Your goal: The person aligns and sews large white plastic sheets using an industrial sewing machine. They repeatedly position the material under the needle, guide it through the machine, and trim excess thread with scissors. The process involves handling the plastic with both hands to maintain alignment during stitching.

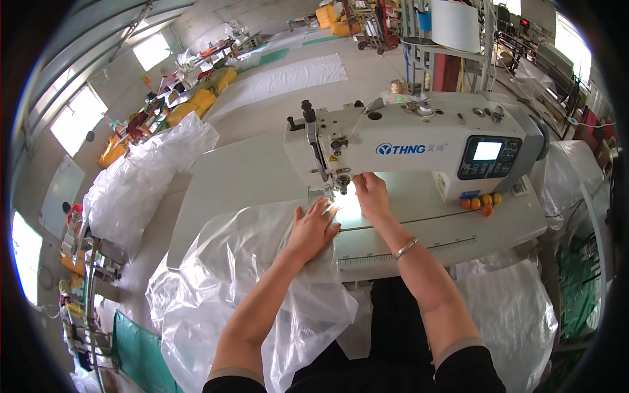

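A white industrial sewing machine [406,141] stands on its pale table, with a bright light under its needle area [342,185]. My left hand [313,230] lies flat, fingers apart, on a translucent plastic sheet [242,262] just in front of the presser foot. The sheet spreads left over the table and hangs down over the front edge toward my lap. Just right of the needle, my right hand [372,195] is closed, its fingertips pinched together by the needle bar. Whatever it may hold is too small to make out. A bracelet [407,247] circles my right wrist.
Several small orange fruits [486,200] sit by the machine's base at right, below the lit control panel [488,157]. A ruler strip [406,251] runs along the table front. Bulky plastic [141,177] is heaped at left. A thread cone [455,26] stands behind the machine.
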Available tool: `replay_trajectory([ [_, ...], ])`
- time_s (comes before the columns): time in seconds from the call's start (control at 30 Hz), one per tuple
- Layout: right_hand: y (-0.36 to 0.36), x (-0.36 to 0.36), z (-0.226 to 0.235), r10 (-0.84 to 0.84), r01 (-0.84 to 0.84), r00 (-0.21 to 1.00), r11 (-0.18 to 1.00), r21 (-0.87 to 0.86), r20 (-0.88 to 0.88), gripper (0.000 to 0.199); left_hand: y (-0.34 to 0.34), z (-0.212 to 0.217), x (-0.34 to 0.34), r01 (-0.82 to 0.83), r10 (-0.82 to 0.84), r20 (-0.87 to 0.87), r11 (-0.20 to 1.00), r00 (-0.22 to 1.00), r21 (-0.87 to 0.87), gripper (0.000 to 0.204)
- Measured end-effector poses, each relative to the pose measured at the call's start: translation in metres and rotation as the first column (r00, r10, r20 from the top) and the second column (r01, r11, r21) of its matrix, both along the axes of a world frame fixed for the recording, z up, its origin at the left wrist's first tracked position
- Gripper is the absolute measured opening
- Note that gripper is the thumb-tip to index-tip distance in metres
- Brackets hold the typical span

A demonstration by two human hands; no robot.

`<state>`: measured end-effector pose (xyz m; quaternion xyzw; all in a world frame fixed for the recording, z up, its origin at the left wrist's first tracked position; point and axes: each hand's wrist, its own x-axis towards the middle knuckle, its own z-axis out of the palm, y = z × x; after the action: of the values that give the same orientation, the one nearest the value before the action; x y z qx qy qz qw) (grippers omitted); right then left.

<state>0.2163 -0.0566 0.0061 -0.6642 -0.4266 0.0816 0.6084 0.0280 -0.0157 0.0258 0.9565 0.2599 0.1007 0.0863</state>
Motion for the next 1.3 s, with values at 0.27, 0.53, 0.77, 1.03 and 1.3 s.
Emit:
replay_trajectory([
  [0.27,0.005,0.003,-0.008,0.020,-0.021,0.998,1.000,0.001,0.052,0.025,-0.010,0.001,-0.008,0.005,-0.005,0.024,1.000,1.000,-0.003,0.046],
  [0.53,0.000,0.005,-0.003,0.045,-0.046,0.999,0.999,0.011,0.014,0.026,-0.007,-0.005,-0.009,0.024,-0.026,0.094,0.999,0.995,0.025,0.044],
  [0.77,-0.050,-0.031,0.026,0.169,-0.160,0.979,0.983,0.086,-0.111,0.022,0.017,-0.005,-0.014,0.075,-0.078,0.274,0.997,0.959,0.022,0.038],
  [1.03,-0.227,-0.093,-0.048,0.420,-0.454,0.816,0.891,0.008,-0.397,0.023,-0.186,-0.001,-0.126,0.049,-0.009,0.366,0.994,0.931,-0.100,0.075],
  [1.3,-0.249,-0.183,-0.074,0.550,-0.677,0.623,0.736,-0.031,-0.557,0.032,-0.283,-0.149,-0.331,-0.730,0.743,0.016,0.660,0.669,-0.179,0.037],
])
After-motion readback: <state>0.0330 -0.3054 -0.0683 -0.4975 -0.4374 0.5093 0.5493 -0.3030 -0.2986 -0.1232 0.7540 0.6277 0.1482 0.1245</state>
